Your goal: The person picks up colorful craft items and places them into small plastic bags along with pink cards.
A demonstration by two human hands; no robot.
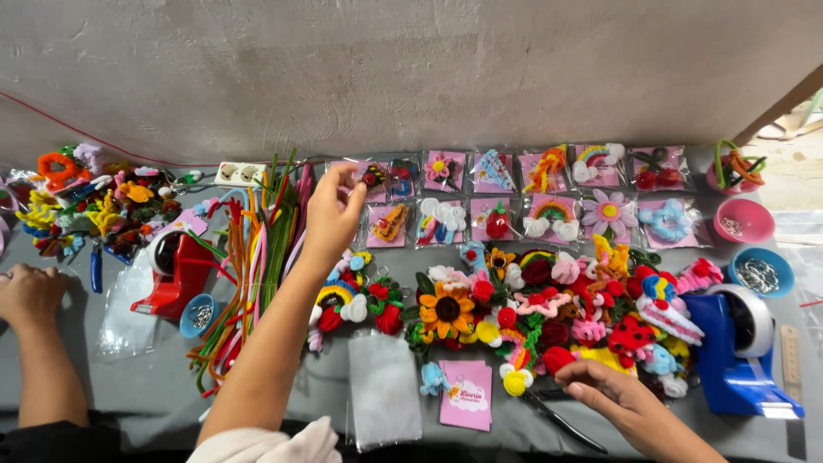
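Note:
My left hand (333, 210) reaches forward to the left end of the far row of packets. Its fingertips are pinched on the edge of a clear packet with a pink card (375, 177). My right hand (615, 396) rests at the near edge of a heap of pipe-cleaner flowers and charms (549, 309). Its fingers curl against a yellow piece (604, 358), beside a red pompom (557, 358); whether it grips anything is hidden. A pink card (467, 394) and an empty clear bag (386, 399) lie near me.
Two rows of packed charms (549, 193) line the wall. A bundle of coloured pipe cleaners (257, 249) lies left, beside a red tape dispenser (176, 270). A blue tape dispenser (737, 351), small bowls (744, 220) and black scissors (561, 420) are right. Another person's hand (30, 296) rests far left.

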